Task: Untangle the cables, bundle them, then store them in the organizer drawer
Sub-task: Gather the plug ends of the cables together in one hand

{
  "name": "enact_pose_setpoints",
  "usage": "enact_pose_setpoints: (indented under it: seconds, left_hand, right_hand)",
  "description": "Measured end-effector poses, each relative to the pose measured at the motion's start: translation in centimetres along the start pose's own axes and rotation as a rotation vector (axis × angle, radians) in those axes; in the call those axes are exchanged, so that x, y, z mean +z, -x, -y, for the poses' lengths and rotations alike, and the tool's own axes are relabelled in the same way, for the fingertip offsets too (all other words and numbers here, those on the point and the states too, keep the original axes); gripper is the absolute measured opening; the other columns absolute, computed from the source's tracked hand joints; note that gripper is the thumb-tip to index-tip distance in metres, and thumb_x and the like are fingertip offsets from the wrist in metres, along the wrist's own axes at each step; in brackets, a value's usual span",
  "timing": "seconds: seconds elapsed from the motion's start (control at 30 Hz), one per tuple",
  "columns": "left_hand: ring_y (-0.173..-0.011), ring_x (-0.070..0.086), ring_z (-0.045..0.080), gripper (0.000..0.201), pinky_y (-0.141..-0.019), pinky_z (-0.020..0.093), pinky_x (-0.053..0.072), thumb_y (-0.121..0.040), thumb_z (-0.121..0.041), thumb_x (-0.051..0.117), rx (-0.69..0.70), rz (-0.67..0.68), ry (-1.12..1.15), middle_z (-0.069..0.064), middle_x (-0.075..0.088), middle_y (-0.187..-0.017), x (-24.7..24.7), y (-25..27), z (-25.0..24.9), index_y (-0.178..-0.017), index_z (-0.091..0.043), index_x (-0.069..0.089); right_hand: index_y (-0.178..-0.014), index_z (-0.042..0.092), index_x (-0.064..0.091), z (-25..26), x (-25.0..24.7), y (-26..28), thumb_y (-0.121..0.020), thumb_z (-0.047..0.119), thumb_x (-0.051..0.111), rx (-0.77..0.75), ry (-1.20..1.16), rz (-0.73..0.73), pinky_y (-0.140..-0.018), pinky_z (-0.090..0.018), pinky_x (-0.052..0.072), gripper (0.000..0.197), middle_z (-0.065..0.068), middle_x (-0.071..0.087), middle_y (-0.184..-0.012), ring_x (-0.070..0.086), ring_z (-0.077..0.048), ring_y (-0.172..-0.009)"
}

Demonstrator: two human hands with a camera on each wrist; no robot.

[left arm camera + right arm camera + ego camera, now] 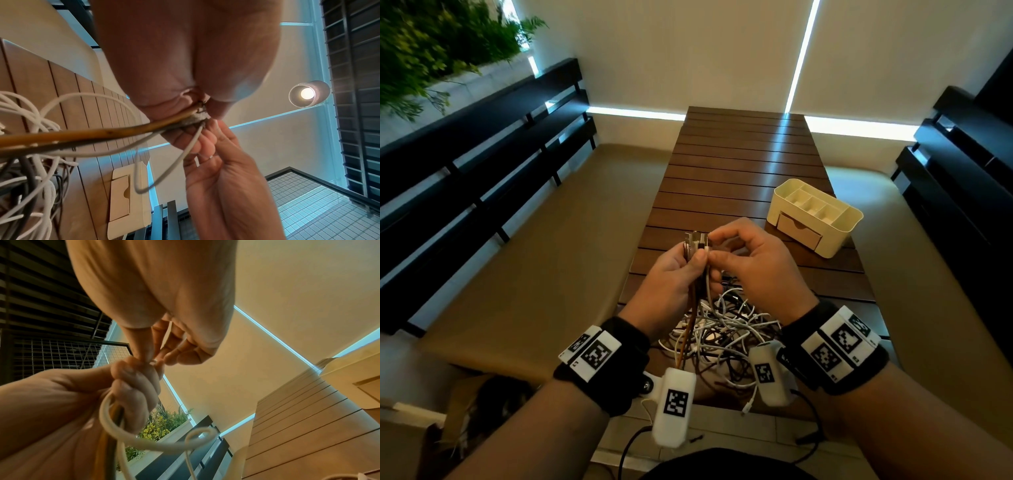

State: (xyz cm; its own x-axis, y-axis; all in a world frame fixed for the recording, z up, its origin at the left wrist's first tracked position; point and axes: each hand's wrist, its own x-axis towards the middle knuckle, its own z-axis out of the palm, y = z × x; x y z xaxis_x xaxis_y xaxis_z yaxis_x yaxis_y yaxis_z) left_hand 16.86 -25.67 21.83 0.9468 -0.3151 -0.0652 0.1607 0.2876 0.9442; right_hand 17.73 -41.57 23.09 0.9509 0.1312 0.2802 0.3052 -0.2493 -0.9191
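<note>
A tangle of white, dark and brown cables point(722, 329) lies on the near end of the slatted wooden table point(743, 161). My left hand point(678, 274) grips a bunch of cable ends upright, their plugs point(697, 240) sticking out above the fist. My right hand point(750, 260) pinches one plug at the top of that bunch with thumb and forefinger. In the left wrist view an orange-brown cable point(98, 131) and grey ones run out of the fist. In the right wrist view a thick white cable point(131, 436) loops below the left fist point(133, 386). The cream organizer point(815, 216) with its drawer point(799, 229) closed stands at the right.
Dark slatted benches point(482, 144) with beige cushions flank the table on both sides. A plant point(431, 44) sits at the far left. The far half of the table holds nothing. A cardboard box point(431, 428) is on the floor at my lower left.
</note>
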Motion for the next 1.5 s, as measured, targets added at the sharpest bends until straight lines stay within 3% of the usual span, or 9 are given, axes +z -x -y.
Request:
enact_pose_setpoints:
  seconds: [0.17, 0.27, 0.37, 0.47, 0.63, 0.83, 1.1, 1.33, 1.5]
  left_hand:
    - [-0.073, 0.066, 0.02, 0.019, -0.067, 0.031, 0.057, -0.105, -0.018, 0.041, -0.008, 0.034, 0.002, 0.006, 0.066, -0.079, 0.0, 0.2, 0.0, -0.107, -0.01, 0.058]
    - [-0.078, 0.066, 0.021, 0.019, -0.073, 0.037, 0.059, -0.105, -0.018, 0.042, -0.005, 0.05, 0.009, 0.006, 0.065, -0.081, 0.1, 0.2, 0.1, -0.107, -0.011, 0.059]
    - [-0.072, 0.064, 0.021, 0.015, -0.075, 0.041, 0.059, -0.104, -0.017, 0.044, -0.012, 0.06, 0.021, 0.004, 0.06, -0.075, 0.0, 0.1, 0.0, -0.103, -0.011, 0.058]
    - [-0.06, 0.058, 0.016, 0.013, -0.066, 0.035, 0.057, -0.103, -0.021, 0.05, -0.012, 0.092, 0.035, 0.003, 0.054, -0.071, -0.1, 0.0, 0.0, -0.099, -0.009, 0.053]
    - [-0.057, 0.053, 0.014, 0.017, -0.057, 0.028, 0.047, -0.096, -0.026, 0.055, -0.012, 0.18, -0.009, 0.003, 0.052, -0.072, 0.2, -0.2, 0.2, -0.096, -0.01, 0.052]
    - [-0.058, 0.043, 0.011, 0.013, -0.055, 0.025, 0.041, -0.101, -0.024, 0.051, 0.078, 0.112, -0.04, -0.003, 0.05, -0.069, -0.5, -0.4, -1.1, -0.098, -0.012, 0.055]
    - [-0.056, 0.035, 0.009, 0.019, -0.053, 0.022, 0.037, -0.106, -0.018, 0.039, 0.196, -0.015, 0.087, -0.003, 0.041, -0.069, -2.0, -0.7, -4.3, -0.099, -0.011, 0.054]
    - [-0.052, 0.033, 0.007, 0.015, -0.049, 0.02, 0.037, -0.1, -0.026, 0.048, 0.319, -0.098, 0.093, -0.005, 0.036, -0.065, -3.9, -0.3, -6.8, -0.089, -0.016, 0.052]
    - [-0.05, 0.033, 0.011, 0.016, -0.049, 0.025, 0.035, -0.094, -0.029, 0.063, 0.201, -0.115, -0.272, -0.005, 0.038, -0.06, -4.1, -0.3, -4.5, -0.084, -0.019, 0.053]
  right_hand:
    - [-0.106, 0.017, 0.069, 0.0, -0.3, 0.1, -0.089, 0.008, 0.07, -0.014, -0.068, 0.06, -0.066, -0.05, 0.06, 0.02, -0.009, 0.065, -0.089, 0.066, -0.026, -0.074]
    - [-0.106, 0.01, 0.067, 0.5, -0.5, 0.3, -0.088, -0.001, 0.068, 0.005, -0.129, 0.068, -0.059, -0.036, 0.06, 0.021, -0.015, 0.065, -0.089, 0.067, -0.02, -0.065]
    - [-0.104, 0.016, 0.069, 0.4, -0.7, 0.3, -0.087, 0.002, 0.07, 0.004, -0.088, 0.048, -0.07, -0.028, 0.058, 0.022, -0.002, 0.068, -0.093, 0.068, -0.011, -0.079]
    - [-0.112, 0.023, 0.07, 0.5, -1.1, 0.2, -0.089, 0.011, 0.068, 0.003, -0.095, 0.041, -0.085, -0.04, 0.058, 0.025, 0.002, 0.067, -0.102, 0.067, -0.016, -0.094]
    - [-0.122, 0.016, 0.067, 2.1, -0.9, 0.0, -0.099, -0.001, 0.05, -0.014, -0.176, 0.241, -0.08, -0.042, 0.061, 0.033, 0.0, 0.066, -0.124, 0.066, -0.034, -0.099]
    - [-0.135, 0.022, 0.054, 0.8, -0.5, 0.3, -0.099, 0.018, 0.054, 0.091, -0.282, 0.265, -0.095, -0.028, 0.053, 0.036, 0.003, 0.065, -0.124, 0.063, -0.011, -0.115]
    - [-0.093, 0.029, 0.062, -1.8, 0.6, 1.6, -0.097, 0.031, 0.06, 0.062, 0.153, 0.414, -0.07, -0.02, 0.05, 0.005, 0.008, 0.063, -0.084, 0.06, -0.005, -0.076]
    - [-0.089, 0.027, 0.065, -5.2, -1.6, 1.4, -0.099, 0.033, 0.056, 0.181, 0.378, 0.365, -0.073, -0.031, 0.05, 0.014, 0.007, 0.065, -0.087, 0.06, -0.001, -0.079]
    - [-0.086, 0.019, 0.064, -2.7, -3.5, 0.2, -0.091, 0.025, 0.054, 0.219, 0.062, 0.25, -0.079, -0.04, 0.05, 0.012, -0.009, 0.061, -0.085, 0.056, -0.029, -0.081]
